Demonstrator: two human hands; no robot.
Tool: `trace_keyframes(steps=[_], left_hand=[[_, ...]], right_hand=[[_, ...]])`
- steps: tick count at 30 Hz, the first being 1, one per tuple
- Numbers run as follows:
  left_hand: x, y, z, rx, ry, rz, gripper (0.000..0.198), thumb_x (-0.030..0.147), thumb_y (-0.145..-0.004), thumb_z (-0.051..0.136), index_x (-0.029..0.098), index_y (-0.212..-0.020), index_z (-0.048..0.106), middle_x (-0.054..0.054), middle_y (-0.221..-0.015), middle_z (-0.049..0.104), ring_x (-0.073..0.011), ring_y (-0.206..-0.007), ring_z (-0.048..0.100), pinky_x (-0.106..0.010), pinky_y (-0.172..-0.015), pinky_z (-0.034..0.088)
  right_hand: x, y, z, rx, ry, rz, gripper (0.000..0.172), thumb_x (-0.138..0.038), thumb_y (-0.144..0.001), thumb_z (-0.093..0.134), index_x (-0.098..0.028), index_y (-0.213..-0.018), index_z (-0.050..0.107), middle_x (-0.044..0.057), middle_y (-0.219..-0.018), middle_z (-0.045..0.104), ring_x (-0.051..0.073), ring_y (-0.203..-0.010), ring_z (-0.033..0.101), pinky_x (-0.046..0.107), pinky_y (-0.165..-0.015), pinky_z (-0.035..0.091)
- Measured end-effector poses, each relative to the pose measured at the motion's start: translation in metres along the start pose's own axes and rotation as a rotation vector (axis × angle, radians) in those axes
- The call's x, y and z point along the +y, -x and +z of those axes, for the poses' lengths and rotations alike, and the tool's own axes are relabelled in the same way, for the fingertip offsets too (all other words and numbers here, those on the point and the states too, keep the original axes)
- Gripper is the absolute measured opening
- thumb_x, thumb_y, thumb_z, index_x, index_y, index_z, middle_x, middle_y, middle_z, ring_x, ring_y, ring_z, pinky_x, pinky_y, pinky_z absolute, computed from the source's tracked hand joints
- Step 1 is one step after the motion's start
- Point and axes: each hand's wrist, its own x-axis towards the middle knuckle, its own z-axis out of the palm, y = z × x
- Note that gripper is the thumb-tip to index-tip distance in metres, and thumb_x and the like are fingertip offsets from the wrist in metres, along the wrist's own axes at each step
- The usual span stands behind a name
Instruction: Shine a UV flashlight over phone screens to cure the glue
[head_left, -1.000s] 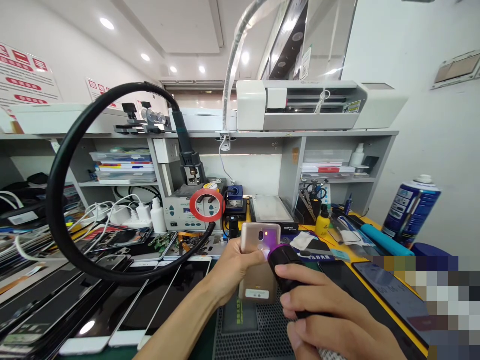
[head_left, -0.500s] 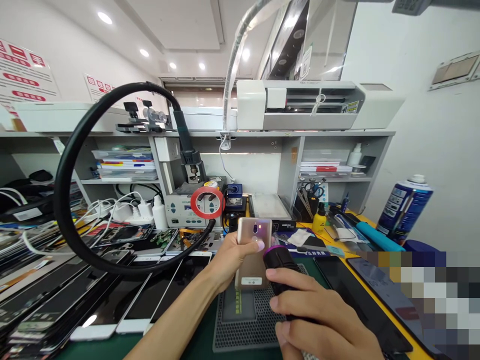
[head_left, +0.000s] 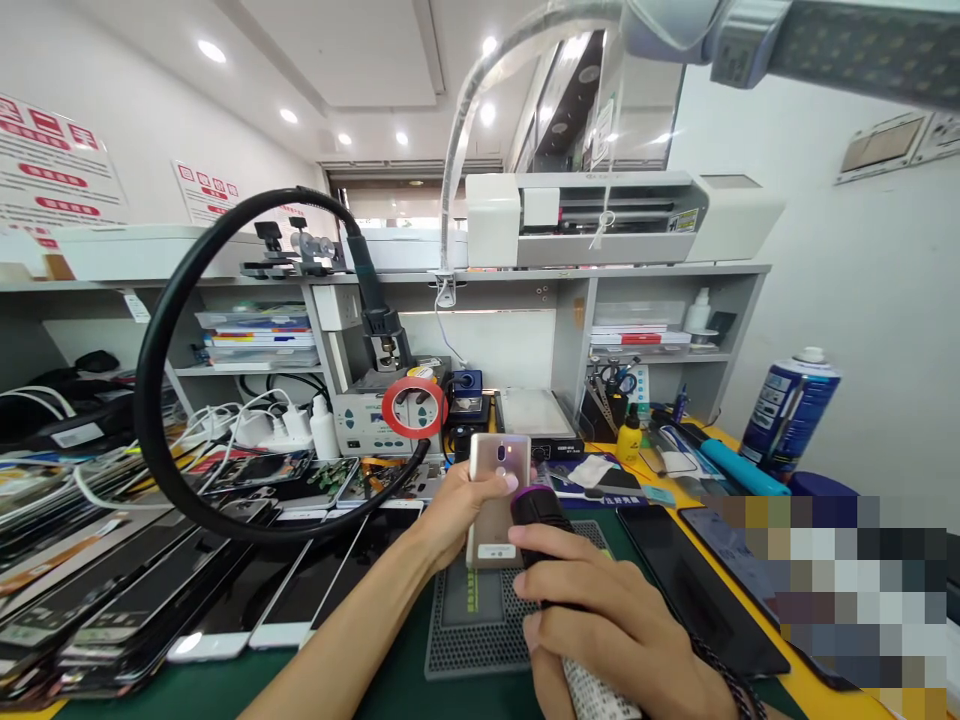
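Observation:
My left hand point(head_left: 457, 510) grips a gold smartphone point(head_left: 487, 515) by its sides, its back facing me and its thumb lying across the upper back. The phone stands tilted upright above a grey perforated mat point(head_left: 480, 640). My right hand point(head_left: 607, 610) is wrapped round a black flashlight-like tube point(head_left: 541, 508) with a purple rim at its front end. A patterned whitish part of the tube point(head_left: 592, 690) shows below my fingers. The purple rim is close to the phone's right edge; whether they touch I cannot tell.
Several phones and screens point(head_left: 225, 590) lie at left, under a thick black hose point(head_left: 150, 400). A red tape roll point(head_left: 390, 410) hangs on the rework station point(head_left: 356, 425). Two dark phones point(head_left: 697, 590) lie at right, near a blue spray can point(head_left: 787, 415) and a yellow bottle point(head_left: 628, 438).
The view has shifted slightly. The tube's purple rim has moved left, closer over the phone's lower right side. Both hands keep their hold.

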Motion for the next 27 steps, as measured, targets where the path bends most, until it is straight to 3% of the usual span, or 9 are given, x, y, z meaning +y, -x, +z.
trace_keyframes(steps=[10,16,21,24,27], left_hand=[[0.0,0.0,0.001,0.04,0.024,-0.019,0.035,0.028,-0.077,0.078,0.012,-0.109,0.077,-0.011,-0.094,0.074,-0.0187,-0.083,0.065,-0.029,-0.079,0.049],[-0.001,-0.001,0.0,0.044,0.034,-0.03,0.036,0.028,-0.077,0.078,0.012,-0.109,0.076,-0.011,-0.095,0.074,-0.0189,-0.083,0.066,-0.029,-0.079,0.049],[-0.001,-0.001,0.0,0.029,0.022,-0.016,0.031,0.026,-0.075,0.078,0.01,-0.101,0.078,-0.01,-0.087,0.074,-0.0171,-0.077,0.065,-0.026,-0.072,0.048],[0.001,0.001,0.002,0.024,0.026,-0.003,0.026,0.022,-0.074,0.077,0.009,-0.096,0.078,-0.01,-0.085,0.073,-0.0184,-0.077,0.066,-0.027,-0.073,0.048],[0.005,0.003,0.004,0.008,0.045,0.0,0.029,0.023,-0.075,0.074,0.009,-0.1,0.077,-0.012,-0.092,0.074,-0.022,-0.085,0.068,-0.029,-0.077,0.049]], right_hand=[[-0.003,0.0,-0.005,-0.077,0.015,0.015,0.021,0.005,-0.067,0.06,-0.014,-0.074,0.064,0.006,-0.074,0.07,0.02,-0.096,0.074,0.022,-0.085,0.059],[-0.001,0.006,0.001,-0.053,0.002,-0.022,0.018,0.002,-0.078,0.057,-0.015,-0.077,0.062,0.006,-0.079,0.071,0.021,-0.101,0.073,0.026,-0.088,0.06],[0.0,0.009,0.0,-0.052,0.014,-0.012,0.018,0.003,-0.074,0.061,-0.015,-0.075,0.061,0.005,-0.079,0.07,0.021,-0.102,0.072,0.023,-0.089,0.058],[0.001,0.01,0.001,-0.053,0.0,-0.051,0.016,0.0,-0.081,0.058,-0.015,-0.075,0.061,0.006,-0.079,0.069,0.022,-0.101,0.073,0.027,-0.091,0.059],[-0.001,0.013,0.007,-0.015,0.003,0.008,0.016,-0.003,-0.085,0.056,-0.016,-0.076,0.06,0.006,-0.078,0.068,0.022,-0.102,0.072,0.027,-0.087,0.06]])
